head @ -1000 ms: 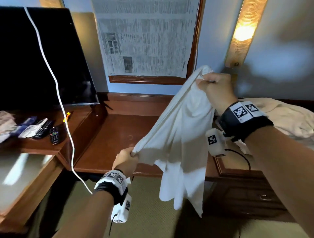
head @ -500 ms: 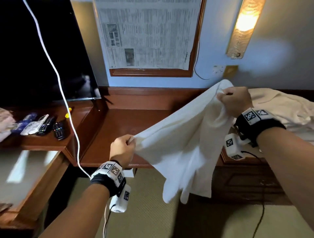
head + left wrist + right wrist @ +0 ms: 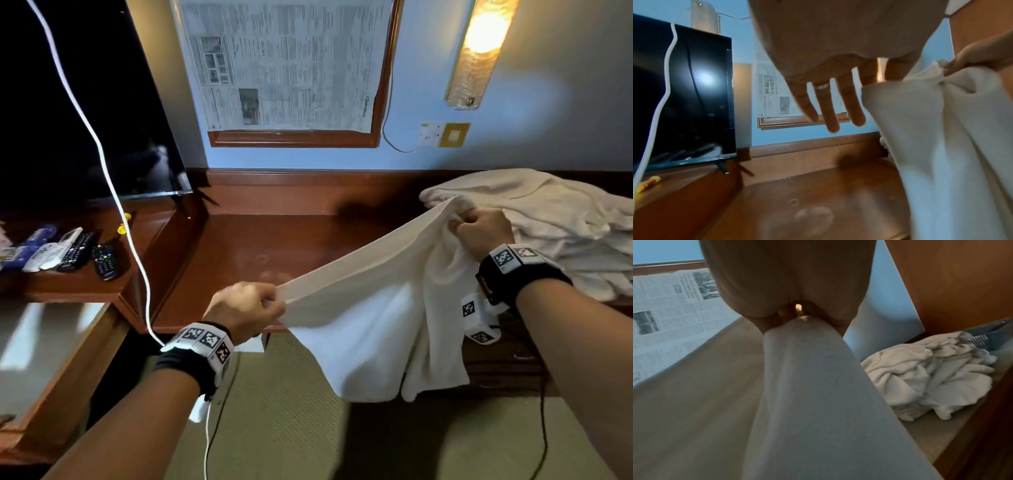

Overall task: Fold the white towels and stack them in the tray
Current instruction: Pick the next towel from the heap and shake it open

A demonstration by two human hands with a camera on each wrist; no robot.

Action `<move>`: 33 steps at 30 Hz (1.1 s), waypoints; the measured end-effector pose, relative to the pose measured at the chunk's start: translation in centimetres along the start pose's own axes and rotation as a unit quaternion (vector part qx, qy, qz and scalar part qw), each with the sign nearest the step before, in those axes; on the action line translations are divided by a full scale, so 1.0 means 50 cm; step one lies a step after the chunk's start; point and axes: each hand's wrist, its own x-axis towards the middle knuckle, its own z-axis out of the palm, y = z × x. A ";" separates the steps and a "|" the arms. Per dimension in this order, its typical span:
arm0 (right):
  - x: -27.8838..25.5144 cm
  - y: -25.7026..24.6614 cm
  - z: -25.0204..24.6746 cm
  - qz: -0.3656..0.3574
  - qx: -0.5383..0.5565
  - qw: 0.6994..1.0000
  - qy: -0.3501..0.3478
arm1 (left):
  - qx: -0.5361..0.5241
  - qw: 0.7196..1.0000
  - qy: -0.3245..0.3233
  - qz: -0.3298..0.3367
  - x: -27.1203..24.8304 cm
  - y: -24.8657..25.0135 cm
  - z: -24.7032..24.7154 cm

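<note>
While the left hand pinches one corner of the towel between thumb and forefinger — the other three fingers hang straight and spare, as the left wrist view shows — the top edge runs taut up to the right. Likely reason: stretching the edge flat so corners can be matched for a fold. Cloth sags below, off the desk front. Right hand is clenched over the far corner, bunching it. Beyond it lies the pile of unfolded towels. Head view shows both grips and the span; only the right wrist view shows a dark perforated basket behind the pile, possibly the tray, cannot tell.
</note>
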 end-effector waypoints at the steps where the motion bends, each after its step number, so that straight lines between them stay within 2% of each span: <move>1: 0.000 0.009 0.008 -0.007 0.005 1.000 -0.008 | -0.005 1.000 -0.009 -0.028 0.000 -0.005 -0.003; 2: 0.000 0.018 0.016 -0.014 0.012 1.000 -0.019 | -0.029 0.998 -0.006 -0.047 0.002 -0.012 -0.004; 4: -0.003 0.036 0.034 -0.021 0.033 0.998 -0.046 | -0.112 0.989 0.050 -0.078 0.013 -0.025 0.005; 7: -0.013 0.057 0.063 -0.017 0.055 0.994 -0.098 | -0.240 0.940 0.198 -0.138 0.035 -0.052 -0.001; 8: -0.017 0.065 0.074 -0.013 0.060 0.992 -0.108 | -0.260 0.926 0.223 -0.160 0.043 -0.063 -0.005; 10: -0.032 0.082 0.094 -0.016 0.041 0.993 -0.112 | -0.281 0.910 0.229 -0.199 0.061 -0.093 -0.002; 12: -0.044 0.108 0.109 -0.015 0.008 0.996 -0.087 | -0.290 0.897 0.231 -0.241 0.077 -0.125 0.003; 16: -0.073 0.198 0.114 0.048 -0.053 0.996 -0.049 | -0.253 0.881 0.219 -0.334 0.073 -0.180 0.020; 18: -0.089 0.244 0.113 0.070 -0.068 0.995 -0.022 | -0.232 0.863 0.223 -0.389 0.051 -0.219 0.018; 20: -0.097 0.266 0.109 0.078 -0.066 0.995 -0.007 | -0.259 0.836 0.218 -0.432 0.045 -0.289 0.013; 22: -0.093 0.257 0.102 0.089 -0.030 0.996 0.005 | -0.284 0.814 0.189 -0.470 0.066 -0.411 0.030; 24: -0.083 0.224 0.099 0.097 0.009 0.993 0.063 | -0.315 0.802 0.205 -0.464 0.104 -0.533 0.056; 25: -0.079 0.199 0.096 0.106 0.036 0.988 0.109 | -0.337 0.795 0.241 -0.444 0.120 -0.573 0.060; 27: -0.072 0.164 0.105 0.134 0.094 0.966 0.200 | -0.369 0.757 0.324 -0.432 0.137 -0.584 0.048; 28: -0.072 0.152 0.112 0.145 0.131 0.955 0.224 | -0.397 0.731 0.346 -0.434 0.135 -0.547 0.032; 30: -0.061 0.177 0.141 0.166 0.189 0.937 0.244 | -0.453 0.708 0.336 -0.425 0.114 -0.437 0.001; 32: -0.040 0.269 0.189 0.190 0.195 0.936 0.224 | -0.491 0.678 0.376 -0.398 0.078 -0.297 -0.029; 33: -0.030 0.309 0.216 0.211 0.205 0.932 0.212 | -0.494 0.673 0.395 -0.384 0.067 -0.255 -0.031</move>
